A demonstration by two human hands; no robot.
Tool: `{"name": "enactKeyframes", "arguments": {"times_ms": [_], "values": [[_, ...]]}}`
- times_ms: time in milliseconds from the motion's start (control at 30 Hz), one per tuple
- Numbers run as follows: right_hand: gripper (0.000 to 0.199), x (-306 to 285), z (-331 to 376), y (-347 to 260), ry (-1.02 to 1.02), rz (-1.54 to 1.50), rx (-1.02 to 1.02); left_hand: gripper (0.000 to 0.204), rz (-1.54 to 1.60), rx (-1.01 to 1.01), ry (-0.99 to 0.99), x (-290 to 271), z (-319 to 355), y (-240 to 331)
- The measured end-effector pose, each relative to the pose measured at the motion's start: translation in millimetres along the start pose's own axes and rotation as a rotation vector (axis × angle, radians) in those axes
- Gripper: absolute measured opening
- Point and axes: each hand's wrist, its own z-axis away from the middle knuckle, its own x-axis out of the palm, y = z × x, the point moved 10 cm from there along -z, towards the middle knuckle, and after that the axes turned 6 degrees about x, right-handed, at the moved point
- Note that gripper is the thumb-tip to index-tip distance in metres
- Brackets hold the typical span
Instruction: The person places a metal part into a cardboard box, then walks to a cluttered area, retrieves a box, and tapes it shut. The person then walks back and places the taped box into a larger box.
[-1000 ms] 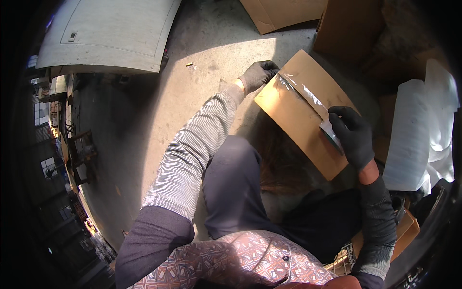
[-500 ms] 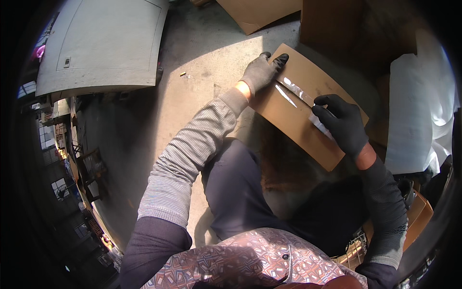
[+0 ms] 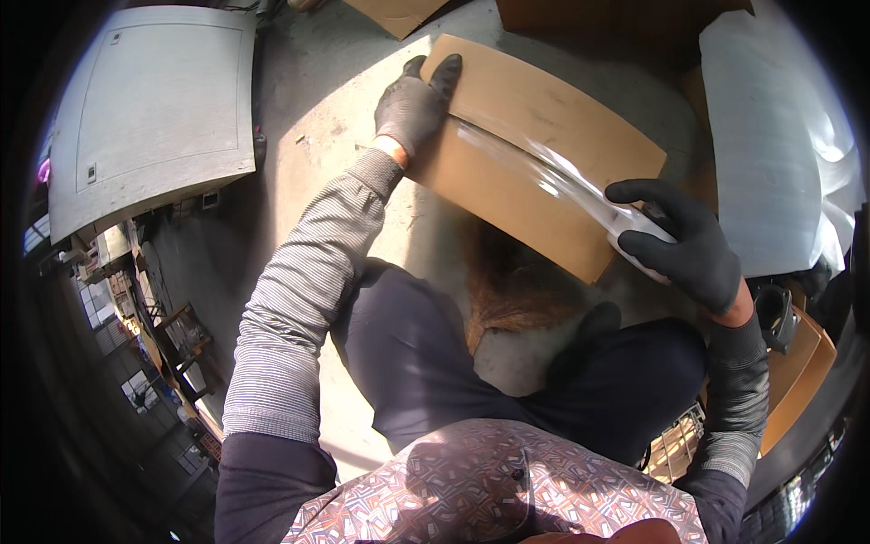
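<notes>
The left hand [image 3: 412, 111] clamps the left end of a cardboard box [image 3: 518, 206] beyond the knees. The right hand [image 3: 686, 243], fingers curled around a tape roll [image 3: 647, 239], draws 1 clear tape strip [image 3: 546, 179] along the box's seam.

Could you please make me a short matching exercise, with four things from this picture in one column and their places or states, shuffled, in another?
Things:
1. left hand
2. right hand
3. clear tape
4. pale cabinet

Places or states:
A. stretched along the top of the cardboard box
B. apart from both hands, at the picture's upper left
C. at the box's left end, in a dark glove
D. gripping the tape roll

Right pairs: 1-C, 2-D, 3-A, 4-B
</notes>
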Motion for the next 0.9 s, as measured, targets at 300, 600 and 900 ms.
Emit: {"name": "enactKeyframes", "arguments": {"times_ms": [300, 600, 900], "values": [[0.025, -48.9, 38.8, 60.1, 0.101, 0.242, 0.127, 0.084, 0.025, 0.028, 0.038, -0.3, -2.1, -3.5], [0.025, -50.3, 31.1, 135.8, 0.112, 0.084, 0.217, 0.083, 0.015, 0.082, 0.054, 1.2, -4.3, -4.6], [0.036, -19.7, -8.9, 232.6, 0.089, -0.158, 0.253, 0.079, 0.047, 0.124, 0.089, -6.1, -6.7, 9.4]]}}
